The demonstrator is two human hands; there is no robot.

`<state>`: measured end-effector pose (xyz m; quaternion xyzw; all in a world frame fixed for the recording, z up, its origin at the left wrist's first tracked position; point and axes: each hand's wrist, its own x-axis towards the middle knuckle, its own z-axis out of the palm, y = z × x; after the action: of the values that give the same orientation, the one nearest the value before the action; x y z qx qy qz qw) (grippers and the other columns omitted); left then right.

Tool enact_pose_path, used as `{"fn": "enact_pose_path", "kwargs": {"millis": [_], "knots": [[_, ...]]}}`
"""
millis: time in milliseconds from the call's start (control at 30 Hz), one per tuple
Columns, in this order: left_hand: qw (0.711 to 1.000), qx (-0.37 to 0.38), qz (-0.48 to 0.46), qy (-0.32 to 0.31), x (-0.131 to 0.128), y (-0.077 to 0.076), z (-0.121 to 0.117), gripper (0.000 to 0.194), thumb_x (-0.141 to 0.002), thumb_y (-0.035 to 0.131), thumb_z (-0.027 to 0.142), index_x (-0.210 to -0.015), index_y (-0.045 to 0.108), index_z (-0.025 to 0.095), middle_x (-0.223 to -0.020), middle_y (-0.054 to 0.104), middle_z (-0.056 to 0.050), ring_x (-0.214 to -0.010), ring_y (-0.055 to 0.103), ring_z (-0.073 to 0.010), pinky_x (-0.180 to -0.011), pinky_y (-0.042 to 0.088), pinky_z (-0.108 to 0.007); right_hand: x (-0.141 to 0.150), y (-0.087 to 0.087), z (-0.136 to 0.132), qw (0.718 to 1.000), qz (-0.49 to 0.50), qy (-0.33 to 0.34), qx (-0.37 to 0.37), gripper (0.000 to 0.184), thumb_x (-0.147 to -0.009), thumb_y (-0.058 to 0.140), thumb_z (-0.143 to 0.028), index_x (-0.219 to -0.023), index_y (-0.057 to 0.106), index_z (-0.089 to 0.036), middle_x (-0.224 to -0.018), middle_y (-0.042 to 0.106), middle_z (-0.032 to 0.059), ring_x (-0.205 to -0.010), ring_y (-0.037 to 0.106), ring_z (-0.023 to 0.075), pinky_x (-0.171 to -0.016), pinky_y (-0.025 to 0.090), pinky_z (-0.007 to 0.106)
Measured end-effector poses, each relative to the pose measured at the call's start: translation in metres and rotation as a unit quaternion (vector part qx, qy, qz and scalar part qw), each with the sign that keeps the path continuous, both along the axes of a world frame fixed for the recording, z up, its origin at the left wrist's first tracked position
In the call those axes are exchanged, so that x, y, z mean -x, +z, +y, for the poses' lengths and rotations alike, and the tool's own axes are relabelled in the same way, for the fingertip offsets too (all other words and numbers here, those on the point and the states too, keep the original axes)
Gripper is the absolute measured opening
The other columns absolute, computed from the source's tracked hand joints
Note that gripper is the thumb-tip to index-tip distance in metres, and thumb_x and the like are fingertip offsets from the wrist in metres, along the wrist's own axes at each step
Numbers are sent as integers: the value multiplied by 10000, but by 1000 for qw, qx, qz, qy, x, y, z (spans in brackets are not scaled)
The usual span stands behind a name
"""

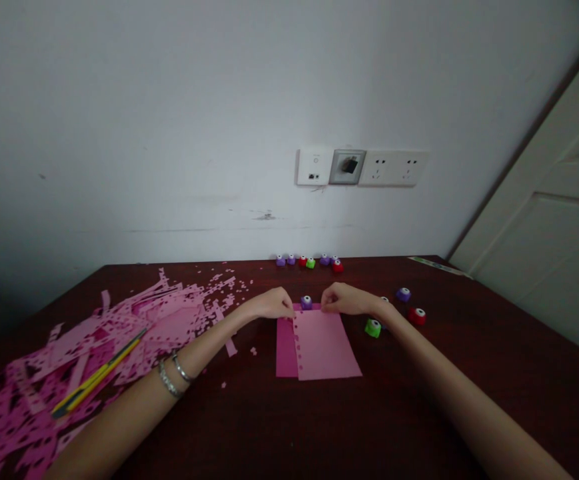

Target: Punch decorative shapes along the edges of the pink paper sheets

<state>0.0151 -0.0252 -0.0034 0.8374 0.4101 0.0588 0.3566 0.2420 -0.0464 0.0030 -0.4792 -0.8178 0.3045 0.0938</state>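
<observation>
A light pink sheet of paper [326,347] with a row of punched holes down its left side lies over a darker pink sheet [286,353]. My left hand [275,304] pinches the paper at its upper left corner, fingers closed. At the upper right corner, my right hand [345,299] is closed on the same paper's edge. Between both hands, a purple craft punch [306,303] sits at the top edge of the paper; whether the edge is inside its slot cannot be made out. My fingertips are partly hidden.
Punched pink strips and scraps [169,327] pile up on the left, with a yellow utility knife [99,375] on them. Several small punches [310,263] line the wall side. Green [372,327], red [417,316] and purple [404,294] punches stand near my right forearm. A ruler-like strip [439,266] lies far right.
</observation>
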Motion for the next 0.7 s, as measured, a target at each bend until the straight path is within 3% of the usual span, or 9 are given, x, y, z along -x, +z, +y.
{"fn": "enact_pose_path", "kwargs": {"millis": [267, 700], "knots": [[999, -38, 4, 14, -4, -10, 3, 181, -657, 526, 247, -575, 632, 126, -488, 446, 38, -484, 371, -72, -483, 282, -211, 2, -6, 3, 1000, -5, -13, -14, 181, -686, 517, -193, -702, 680, -114, -608, 615, 20, -538, 495, 106, -501, 350, 211], [998, -62, 2, 10, -2, -15, 6, 209, -655, 502, 274, -580, 626, 124, -513, 492, 21, -506, 411, -83, -488, 293, -209, 1, -11, 6, 999, 1, -21, -30, 200, -676, 498, -174, -738, 678, -113, -633, 622, 23, -554, 505, 109, -497, 359, 204]]}}
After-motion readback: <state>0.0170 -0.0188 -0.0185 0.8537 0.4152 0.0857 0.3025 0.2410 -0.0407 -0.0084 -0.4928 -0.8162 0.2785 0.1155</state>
